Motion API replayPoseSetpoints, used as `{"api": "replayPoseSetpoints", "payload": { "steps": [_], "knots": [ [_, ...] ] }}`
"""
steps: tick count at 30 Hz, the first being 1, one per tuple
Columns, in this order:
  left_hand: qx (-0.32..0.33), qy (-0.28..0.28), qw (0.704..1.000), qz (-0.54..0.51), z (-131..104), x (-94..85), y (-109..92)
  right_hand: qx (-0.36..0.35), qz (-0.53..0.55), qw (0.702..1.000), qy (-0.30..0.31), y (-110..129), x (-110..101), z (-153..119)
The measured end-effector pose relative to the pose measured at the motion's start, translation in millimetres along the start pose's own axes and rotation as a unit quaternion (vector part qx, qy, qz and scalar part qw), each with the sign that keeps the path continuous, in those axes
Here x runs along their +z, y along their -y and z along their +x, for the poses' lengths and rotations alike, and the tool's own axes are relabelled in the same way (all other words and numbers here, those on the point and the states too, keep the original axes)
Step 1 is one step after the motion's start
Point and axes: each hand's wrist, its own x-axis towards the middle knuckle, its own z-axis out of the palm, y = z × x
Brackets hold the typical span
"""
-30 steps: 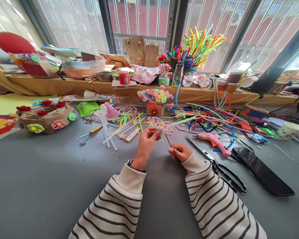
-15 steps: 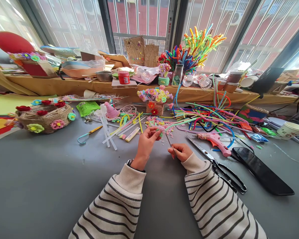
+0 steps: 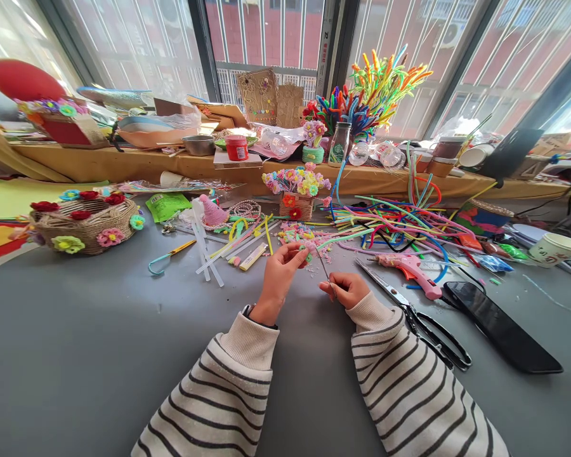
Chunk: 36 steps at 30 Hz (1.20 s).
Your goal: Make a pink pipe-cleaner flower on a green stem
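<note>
Near the middle of the grey table, my left hand (image 3: 280, 279) pinches a small pink fuzzy flower (image 3: 308, 249) between thumb and fingers. A pale green stem (image 3: 347, 235) runs from the flower toward the right. Closed round the lower end of a thin dark metal tool (image 3: 323, 265) is my right hand (image 3: 346, 289), just right of the left one. The tool's upper end reaches up beside the flower; whether it touches is too small to tell. Pink and green trimmings (image 3: 290, 233) lie behind the flower.
Right of my hands lie large scissors (image 3: 400, 298), a pink glue gun (image 3: 416, 271) and a black phone (image 3: 502, 324). Coloured pipe cleaners (image 3: 385, 222) spread behind them. A flower-trimmed basket (image 3: 92, 231) stands at left, clear glue sticks (image 3: 203, 244) nearer the centre.
The pinched flower and both hands are almost where they were. The dark tool has tilted slightly, with a very small shift of my right hand.
</note>
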Motion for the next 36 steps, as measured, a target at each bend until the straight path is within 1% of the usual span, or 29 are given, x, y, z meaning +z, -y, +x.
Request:
{"api": "replayPoseSetpoints", "payload": {
  "steps": [7,11,14,21,27,29,31,32,36],
  "knots": [
    [-0.002,0.001,1.0,0.013,-1.1,1.3,-1.6,-0.048,-0.12,0.989,-0.066,1.9,-2.9,-0.4],
    [-0.001,0.008,1.0,0.009,-1.7,1.9,-1.3,-0.054,-0.218,0.973,-0.062,4.5,-1.7,-0.6],
    [-0.004,0.015,1.0,0.002,-1.6,1.5,-0.3,-0.049,-0.252,0.965,-0.06,4.3,-0.6,-0.9],
    [-0.015,0.048,0.999,-0.01,-1.9,-0.3,2.5,-0.066,-0.238,0.966,-0.073,3.0,-0.5,-0.8],
    [-0.015,0.047,0.999,-0.012,-0.7,-1.8,4.6,-0.08,-0.209,0.971,-0.087,-5.7,1.4,0.8],
    [-0.016,0.043,0.999,-0.011,-0.3,-1.7,4.5,-0.084,-0.182,0.976,-0.087,-6.7,1.2,0.9],
    [-0.016,0.037,0.999,-0.008,-0.1,-1.3,4.2,-0.077,-0.149,0.98,-0.11,-5.2,0.4,0.9],
    [-0.014,0.033,0.999,-0.003,0.0,-1.1,4.1,-0.067,-0.136,0.979,-0.134,-3.8,-0.1,1.1],
    [-0.003,0.026,0.999,0.023,0.5,-0.2,5.4,-0.017,-0.11,0.957,-0.269,3.2,-0.5,5.0]
  ]
}}
